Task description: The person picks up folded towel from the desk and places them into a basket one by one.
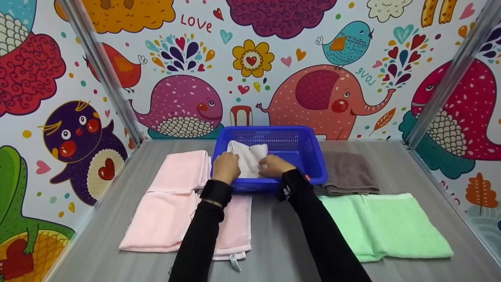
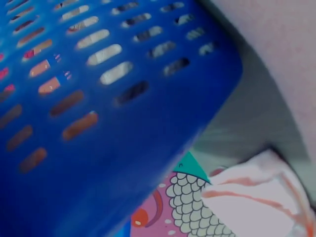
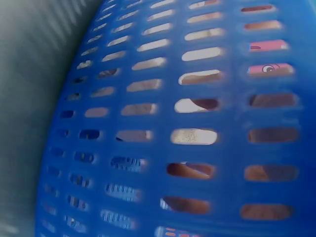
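Inside the blue basket, toward the left end, a white cloth held upright between two hands, with the lower part hidden behind the front rim. Gripped near the left edge by the left hand, with fingers curled in; pinched at the right edge by the right hand, between thumb and bent fingers. Impossible to tell the exact seat of the left fingertips, with mostly the back of that hand in view. Lifting or laying down: also impossible to tell. For either, probably best to level both grips and draw the edges lightly apart, to flatten the dip along the top. If lowering, touch the bottom edge to the basket floor first, then lay the rest over without bunching. If lifting, raise both edges together, clear of the front rim. Mind the right wristband, close to that rim. Avoid wide sweeps, likely to disturb the pink towels beside the left wall or the brown towel beside the right.
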Demonstrator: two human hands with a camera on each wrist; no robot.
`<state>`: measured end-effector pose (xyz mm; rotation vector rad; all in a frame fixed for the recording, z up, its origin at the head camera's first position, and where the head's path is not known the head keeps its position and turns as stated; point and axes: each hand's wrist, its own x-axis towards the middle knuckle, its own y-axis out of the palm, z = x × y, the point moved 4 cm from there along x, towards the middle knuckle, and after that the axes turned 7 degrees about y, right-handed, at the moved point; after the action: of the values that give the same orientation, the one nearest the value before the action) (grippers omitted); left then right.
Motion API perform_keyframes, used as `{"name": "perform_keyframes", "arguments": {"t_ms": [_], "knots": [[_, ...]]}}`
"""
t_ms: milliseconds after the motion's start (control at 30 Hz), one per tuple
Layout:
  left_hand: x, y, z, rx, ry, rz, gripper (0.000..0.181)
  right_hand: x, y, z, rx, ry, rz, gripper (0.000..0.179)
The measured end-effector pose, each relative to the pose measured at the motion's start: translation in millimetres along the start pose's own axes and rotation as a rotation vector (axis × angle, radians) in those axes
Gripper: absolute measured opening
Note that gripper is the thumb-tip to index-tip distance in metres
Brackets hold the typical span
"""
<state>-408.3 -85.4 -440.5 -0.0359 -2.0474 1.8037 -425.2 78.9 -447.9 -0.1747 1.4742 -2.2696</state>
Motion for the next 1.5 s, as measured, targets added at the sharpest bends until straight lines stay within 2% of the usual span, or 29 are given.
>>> {"name": "perform_keyframes", "arguments": {"t_ms": [133, 267, 367, 500, 600, 733, 867, 967, 1100, 1133, 1200, 1233, 1300, 1400, 1500], "knots": [[4.8, 2.8, 0.3, 0.026, 0.001, 0.076, 0.019, -0.3, 2.5, -1.8, -0.099, 0.056, 0.117, 0.025], [7.5, 2.9, 0.0, 0.07, 0.009, 0.148, 0.021, -0.4, 5.3, -4.0, -0.132, 0.142, 0.21, 0.046], [8.6, 1.6, -1.0, 0.077, 0.011, 0.166, 0.02, -1.1, 4.4, -4.5, -0.119, 0.182, 0.217, 0.057], [8.7, 0.4, -1.4, 0.038, 0.01, 0.142, 0.018, -2.4, 1.6, -4.1, -0.126, 0.174, 0.168, 0.052], [7.9, -2.6, -0.5, 0.01, 0.024, 0.07, 0.019, -4.1, -2.4, -2.3, -0.134, 0.165, 0.09, 0.046], [5.0, -9.2, 0.5, -0.033, 0.077, -0.054, 0.024, -10.3, -14.3, 2.6, -0.131, 0.165, -0.027, 0.047], [-5.1, -18.2, 2.1, -0.113, 0.118, -0.146, 0.03, -23.2, -29.7, 6.6, -0.1, 0.131, -0.149, 0.049], [-20.7, -28.8, 5.6, -0.165, 0.133, -0.252, 0.029, -38.2, -41.4, 2.0, -0.066, 0.1, -0.248, 0.048], [-50.5, -43.6, 16.9, -0.218, 0.125, -0.441, 0.025, -64.2, -55.1, -18.3, 0.023, 0.089, -0.382, 0.048], [-58.9, -46.2, 20.8, -0.227, 0.118, -0.473, 0.023, -71.4, -57.3, -25.5, 0.05, 0.092, -0.416, 0.048], [-75.9, -49.0, 29.3, -0.223, 0.092, -0.493, 0.021, -85.1, -59.4, -41.9, 0.106, 0.106, -0.486, 0.049], [-84.4, -49.3, 33.6, -0.219, 0.075, -0.481, 0.02, -91.7, -59.2, -50.6, 0.125, 0.117, -0.519, 0.049], [-99.8, -47.2, 41.8, -0.217, 0.035, -0.391, 0.019, -103.0, -56.2, -69.0, 0.158, 0.151, -0.576, 0.05], [-119.5, -35.8, 51.4, -0.242, -0.016, -0.139, 0.025, -113.7, -46.6, -93.1, 0.188, 0.198, -0.611, 0.053], [-134.3, -22.1, 54.5, -0.285, -0.026, 0.126, 0.046, -117.0, -34.6, -110.1, 0.231, 0.231, -0.579, 0.056]]}}
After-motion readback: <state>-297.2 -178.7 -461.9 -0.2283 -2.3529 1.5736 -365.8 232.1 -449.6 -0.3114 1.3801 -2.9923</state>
